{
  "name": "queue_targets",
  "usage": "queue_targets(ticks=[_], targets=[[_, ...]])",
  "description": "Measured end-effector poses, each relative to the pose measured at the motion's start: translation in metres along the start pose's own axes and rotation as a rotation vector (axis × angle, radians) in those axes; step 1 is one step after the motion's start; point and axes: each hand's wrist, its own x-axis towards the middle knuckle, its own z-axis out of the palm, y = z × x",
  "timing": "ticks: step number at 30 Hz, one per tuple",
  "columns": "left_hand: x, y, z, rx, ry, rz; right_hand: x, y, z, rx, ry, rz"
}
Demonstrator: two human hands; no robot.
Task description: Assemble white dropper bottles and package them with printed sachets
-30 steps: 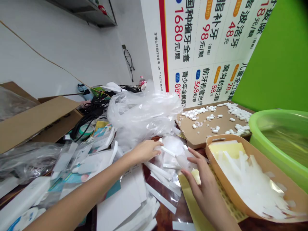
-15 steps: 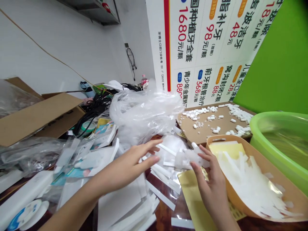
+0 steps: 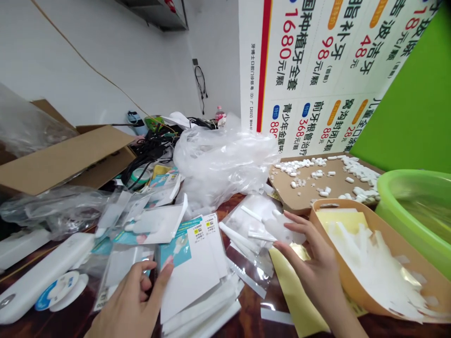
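Observation:
My left hand (image 3: 136,295) is low at the left edge of a stack of white cards (image 3: 193,281) with blue printing; its thumb lies over the cards, its fingers are bent and apart, and nothing shows between them. On the right, my right hand (image 3: 313,263) has thumb and fingers spread beside a small clear bag (image 3: 252,216) with white pieces, and holds nothing visible. Beneath that hand lies a yellow sheet (image 3: 294,291). Clear bags with white-edged strips (image 3: 246,277) lie between the hands.
An orange tray (image 3: 352,281) of white strips stands at the right, beside a green basin (image 3: 391,197). Behind are a cardboard tray (image 3: 299,188) of white pieces and a big plastic bag (image 3: 225,159). Packets (image 3: 151,225), a cardboard box (image 3: 63,159) and a white device (image 3: 45,277) fill the left.
My left hand has moved left and down from the clear bags to the card stack, uncovering its printed top. My right hand stays by the small bag. The view has shifted slightly left.

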Motion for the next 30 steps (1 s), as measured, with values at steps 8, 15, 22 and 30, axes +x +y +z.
queue_targets(ticks=[8, 15, 22, 30], targets=[[0.001, 0.013, -0.002, 0.038, -0.159, 0.003, -0.022, 0.005, -0.002, 0.073, 0.000, 0.062], [-0.018, 0.007, 0.003, 0.019, 0.217, 0.073, -0.032, -0.011, 0.006, -0.229, -0.381, -0.125], [-0.088, 0.042, 0.046, -0.210, 0.463, 1.179, -0.073, -0.013, 0.015, -0.395, -0.181, -0.357], [-0.101, 0.085, 0.094, -0.248, 0.344, 1.262, -0.089, -0.006, -0.020, -0.264, 0.240, -0.204]])
